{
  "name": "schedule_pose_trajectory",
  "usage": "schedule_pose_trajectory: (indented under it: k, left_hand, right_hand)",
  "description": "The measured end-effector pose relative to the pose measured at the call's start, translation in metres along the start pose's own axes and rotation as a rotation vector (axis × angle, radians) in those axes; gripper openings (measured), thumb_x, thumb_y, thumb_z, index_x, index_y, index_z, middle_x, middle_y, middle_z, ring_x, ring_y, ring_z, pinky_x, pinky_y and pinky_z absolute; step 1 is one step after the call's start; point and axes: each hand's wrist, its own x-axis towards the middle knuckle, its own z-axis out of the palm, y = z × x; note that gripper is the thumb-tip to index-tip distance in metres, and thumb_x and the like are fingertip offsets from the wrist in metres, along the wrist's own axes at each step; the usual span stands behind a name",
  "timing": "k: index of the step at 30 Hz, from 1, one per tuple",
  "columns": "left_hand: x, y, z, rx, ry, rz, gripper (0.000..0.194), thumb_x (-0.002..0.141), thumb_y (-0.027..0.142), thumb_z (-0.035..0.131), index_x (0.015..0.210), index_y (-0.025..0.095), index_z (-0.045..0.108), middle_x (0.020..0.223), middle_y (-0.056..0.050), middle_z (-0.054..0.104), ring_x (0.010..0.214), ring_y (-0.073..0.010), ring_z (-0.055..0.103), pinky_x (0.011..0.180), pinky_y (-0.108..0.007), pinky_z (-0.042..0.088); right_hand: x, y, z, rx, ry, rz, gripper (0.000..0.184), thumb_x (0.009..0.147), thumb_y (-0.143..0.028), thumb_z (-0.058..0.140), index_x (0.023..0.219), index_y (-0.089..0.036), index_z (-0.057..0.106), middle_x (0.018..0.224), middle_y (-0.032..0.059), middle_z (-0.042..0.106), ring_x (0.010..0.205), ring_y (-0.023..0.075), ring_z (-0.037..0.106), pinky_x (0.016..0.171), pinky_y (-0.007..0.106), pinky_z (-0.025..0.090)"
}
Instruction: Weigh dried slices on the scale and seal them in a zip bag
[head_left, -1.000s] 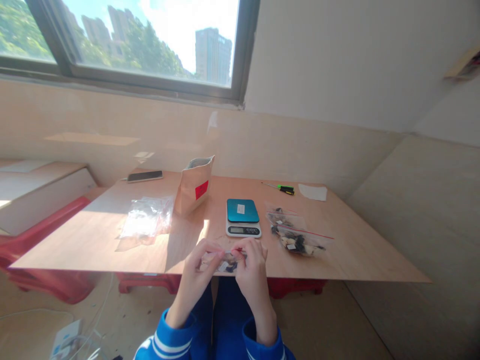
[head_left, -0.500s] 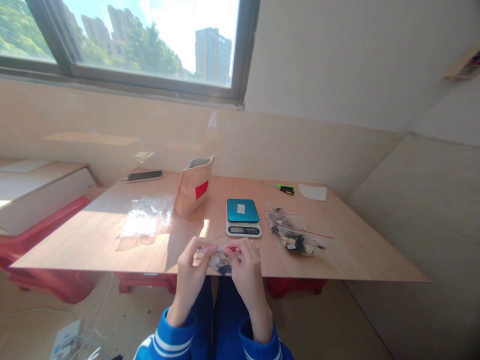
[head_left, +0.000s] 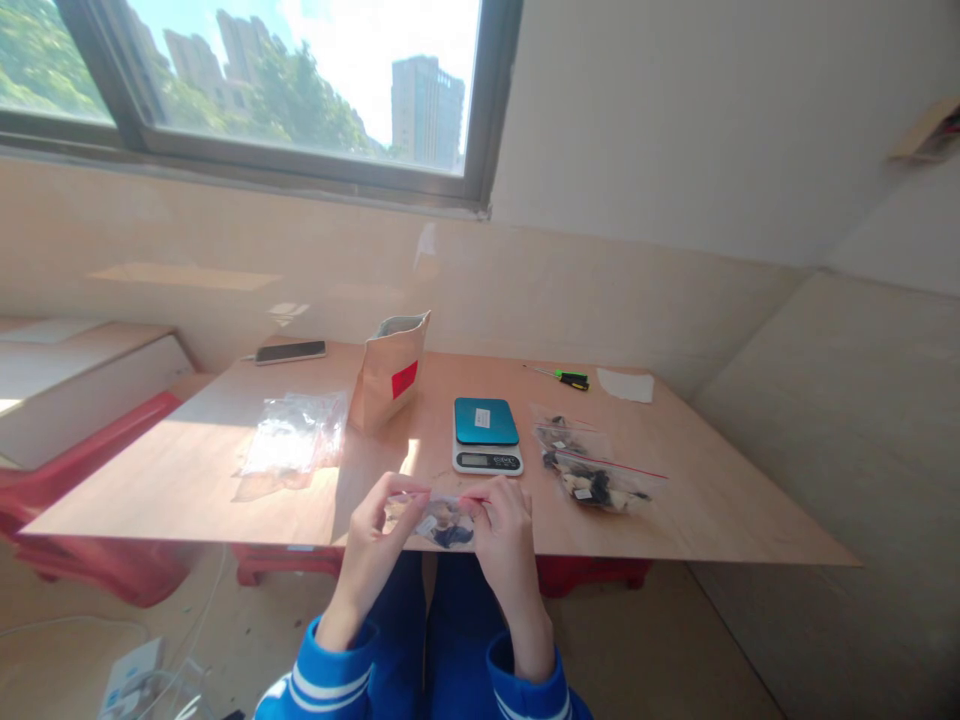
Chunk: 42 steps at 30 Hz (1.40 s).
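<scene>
Between my two hands is a clear zip-lock bag point(head_left: 444, 520) with dark and pale dried pieces and a small white label inside. My left hand point(head_left: 379, 530) pinches its top edge on the left side. On the other side, my right hand point(head_left: 504, 525) pinches the same edge, where a bit of red strip shows. Just beyond the bag stands a kitchen scale point(head_left: 486, 436) with a teal top and a white base. Filled zip-lock bags point(head_left: 600, 485) with similar contents and a red seal line lie to the right of the scale.
An open kraft paper pouch point(head_left: 390, 375) with a red label stands behind my left hand. Flat clear bags point(head_left: 289, 440) lie at the left. A phone point(head_left: 290, 351), a screwdriver point(head_left: 562, 377) and a white paper piece point(head_left: 626, 385) are along the back. Red stools point(head_left: 592, 573) sit under the table.
My hands have moved apart along the bag's top edge, left hand to the left and right hand to the right. More of the bag shows between them.
</scene>
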Motion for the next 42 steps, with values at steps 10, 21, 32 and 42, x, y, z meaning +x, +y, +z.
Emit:
schedule_pose_trajectory:
  k: [10, 21, 32, 42]
  left_hand:
    - [-0.0008, 0.0017, -0.0023, -0.032, 0.147, -0.032, 0.023, 0.085, 0.041, 0.060, 0.085, 0.018, 0.063, 0.081, -0.002, 0.067, 0.081, -0.0172, 0.063, 0.074, -0.025, 0.049]
    - [-0.0024, -0.0006, -0.0032, -0.073, 0.175, -0.051, 0.023, 0.085, 0.042, 0.060, 0.086, 0.018, 0.064, 0.084, -0.002, 0.068, 0.084, -0.0169, 0.063, 0.076, -0.025, 0.049]
    - [-0.0036, 0.0004, -0.0034, -0.091, 0.185, -0.025, 0.020, 0.084, 0.039, 0.062, 0.084, 0.019, 0.065, 0.083, -0.002, 0.068, 0.082, -0.0165, 0.063, 0.072, -0.024, 0.050]
    - [-0.0030, 0.0009, -0.0037, -0.084, 0.194, -0.027, 0.021, 0.083, 0.039, 0.062, 0.082, 0.019, 0.065, 0.081, -0.002, 0.067, 0.078, -0.0170, 0.062, 0.070, -0.024, 0.050]
  right_hand:
    - [0.0011, -0.0019, -0.0060, 0.065, -0.115, 0.035, 0.012, 0.093, -0.024, 0.055, 0.085, -0.022, 0.063, 0.082, 0.0003, 0.064, 0.083, 0.0172, 0.058, 0.079, 0.032, 0.036]
    - [0.0015, 0.0005, -0.0082, 0.108, -0.126, 0.069, 0.010, 0.091, -0.024, 0.057, 0.091, -0.023, 0.067, 0.086, 0.0005, 0.069, 0.086, 0.0184, 0.059, 0.081, 0.033, 0.037]
    - [0.0012, 0.0010, -0.0077, 0.043, -0.123, 0.023, 0.010, 0.090, -0.025, 0.059, 0.082, -0.023, 0.066, 0.079, -0.0004, 0.067, 0.081, 0.0179, 0.059, 0.077, 0.033, 0.037]
    - [-0.0006, 0.0022, -0.0043, 0.040, -0.122, -0.015, 0.013, 0.090, -0.023, 0.059, 0.078, -0.021, 0.061, 0.075, -0.0011, 0.065, 0.077, 0.0173, 0.057, 0.076, 0.032, 0.035]
